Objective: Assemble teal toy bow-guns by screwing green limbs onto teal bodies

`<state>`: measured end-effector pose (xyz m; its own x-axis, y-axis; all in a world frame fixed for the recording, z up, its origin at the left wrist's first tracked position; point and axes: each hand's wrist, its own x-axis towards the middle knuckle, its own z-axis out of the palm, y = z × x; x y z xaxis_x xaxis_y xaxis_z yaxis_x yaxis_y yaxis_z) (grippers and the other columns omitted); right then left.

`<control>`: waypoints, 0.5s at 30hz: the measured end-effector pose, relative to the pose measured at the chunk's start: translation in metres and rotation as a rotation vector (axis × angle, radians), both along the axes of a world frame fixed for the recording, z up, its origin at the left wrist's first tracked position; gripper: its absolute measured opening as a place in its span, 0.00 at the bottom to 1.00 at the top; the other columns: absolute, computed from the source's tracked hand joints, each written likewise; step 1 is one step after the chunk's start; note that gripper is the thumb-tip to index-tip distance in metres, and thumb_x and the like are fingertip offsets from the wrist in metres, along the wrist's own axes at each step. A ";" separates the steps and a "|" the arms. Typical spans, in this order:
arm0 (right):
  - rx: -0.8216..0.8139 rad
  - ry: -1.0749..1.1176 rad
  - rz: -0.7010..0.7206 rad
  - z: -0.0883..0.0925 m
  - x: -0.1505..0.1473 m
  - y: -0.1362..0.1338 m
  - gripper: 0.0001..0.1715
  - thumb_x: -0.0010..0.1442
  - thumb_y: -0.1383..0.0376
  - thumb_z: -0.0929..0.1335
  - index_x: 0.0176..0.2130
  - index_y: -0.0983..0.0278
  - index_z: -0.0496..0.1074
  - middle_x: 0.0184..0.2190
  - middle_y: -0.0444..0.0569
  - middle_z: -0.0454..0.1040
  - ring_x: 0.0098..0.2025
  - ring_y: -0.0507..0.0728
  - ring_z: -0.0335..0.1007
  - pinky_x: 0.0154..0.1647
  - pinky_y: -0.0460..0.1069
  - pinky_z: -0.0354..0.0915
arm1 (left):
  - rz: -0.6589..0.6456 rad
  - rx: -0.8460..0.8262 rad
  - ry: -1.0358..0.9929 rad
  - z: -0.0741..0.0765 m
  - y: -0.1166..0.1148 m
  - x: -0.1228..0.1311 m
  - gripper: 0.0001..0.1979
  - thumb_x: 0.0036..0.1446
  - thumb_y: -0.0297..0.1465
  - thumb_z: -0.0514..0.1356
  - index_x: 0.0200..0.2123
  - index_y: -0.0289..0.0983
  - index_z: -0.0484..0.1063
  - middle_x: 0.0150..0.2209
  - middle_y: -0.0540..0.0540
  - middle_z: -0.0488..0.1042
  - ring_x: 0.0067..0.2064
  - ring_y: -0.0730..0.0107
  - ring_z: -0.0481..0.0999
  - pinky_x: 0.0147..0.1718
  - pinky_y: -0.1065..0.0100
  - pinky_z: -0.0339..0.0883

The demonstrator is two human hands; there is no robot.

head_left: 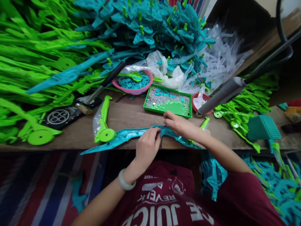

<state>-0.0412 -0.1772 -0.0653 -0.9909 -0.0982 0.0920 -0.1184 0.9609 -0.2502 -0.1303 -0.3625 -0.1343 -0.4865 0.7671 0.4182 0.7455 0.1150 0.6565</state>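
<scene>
A long teal plastic blade-shaped part (pixel 122 138) lies along the front edge of the wooden bench (pixel 131 117). My left hand (pixel 147 147) is closed, with its fingers curled over the middle of this part. My right hand (pixel 177 124) pinches the same part from the right, fingertips close to my left hand. A green plastic part with a round end (pixel 104 125) rests on the teal part's left half. Just beyond my hands stands a green tray (pixel 168 102) with small silver bits and a few teal pieces.
A pink bowl (pixel 133 83) of small teal pieces stands behind the tray, a small red dish (pixel 199 102) to its right. Heaps of green parts (pixel 35 62) and teal parts (pixel 152 28) fill the back. A grey tool (pixel 223 94) hangs at right. A teal basket (pixel 263 127) sits far right.
</scene>
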 end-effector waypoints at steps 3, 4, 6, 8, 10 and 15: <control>0.138 0.081 -0.024 -0.006 0.009 -0.007 0.14 0.71 0.71 0.57 0.40 0.65 0.69 0.44 0.57 0.69 0.43 0.59 0.62 0.41 0.53 0.65 | 0.042 0.021 -0.106 0.003 0.003 -0.001 0.04 0.67 0.28 0.53 0.45 0.38 0.65 0.36 0.46 0.76 0.38 0.65 0.79 0.37 0.66 0.74; 0.141 0.109 -0.038 -0.009 0.010 -0.008 0.14 0.71 0.70 0.57 0.40 0.65 0.70 0.43 0.57 0.70 0.44 0.60 0.62 0.42 0.53 0.65 | 0.041 0.021 -0.134 0.004 0.004 -0.002 0.05 0.67 0.27 0.53 0.46 0.37 0.64 0.36 0.47 0.75 0.36 0.66 0.79 0.35 0.68 0.74; 0.071 0.137 -0.087 -0.017 0.011 -0.007 0.13 0.71 0.69 0.58 0.40 0.65 0.71 0.42 0.57 0.71 0.44 0.60 0.63 0.43 0.53 0.66 | 0.018 0.008 -0.164 0.006 0.004 -0.005 0.08 0.66 0.27 0.52 0.47 0.37 0.65 0.35 0.48 0.75 0.35 0.67 0.78 0.33 0.69 0.73; -0.073 0.129 -0.140 -0.026 0.009 -0.005 0.12 0.71 0.69 0.60 0.40 0.65 0.71 0.40 0.56 0.71 0.43 0.59 0.65 0.43 0.53 0.66 | -0.021 -0.033 -0.132 0.009 0.003 -0.006 0.09 0.65 0.26 0.53 0.46 0.38 0.68 0.36 0.47 0.75 0.37 0.65 0.78 0.36 0.66 0.73; -0.249 0.104 -0.170 -0.032 0.006 -0.002 0.10 0.70 0.68 0.61 0.39 0.64 0.71 0.38 0.54 0.72 0.41 0.58 0.67 0.42 0.52 0.67 | -0.050 -0.106 0.002 0.010 0.000 -0.005 0.10 0.65 0.25 0.53 0.44 0.38 0.72 0.38 0.44 0.76 0.40 0.61 0.77 0.40 0.62 0.72; -0.548 0.071 -0.206 -0.042 -0.003 -0.001 0.07 0.66 0.66 0.68 0.34 0.64 0.72 0.33 0.48 0.74 0.37 0.54 0.71 0.40 0.49 0.67 | -0.020 -0.157 0.280 0.006 -0.004 0.003 0.10 0.66 0.24 0.54 0.43 0.35 0.75 0.36 0.42 0.75 0.39 0.56 0.74 0.40 0.57 0.72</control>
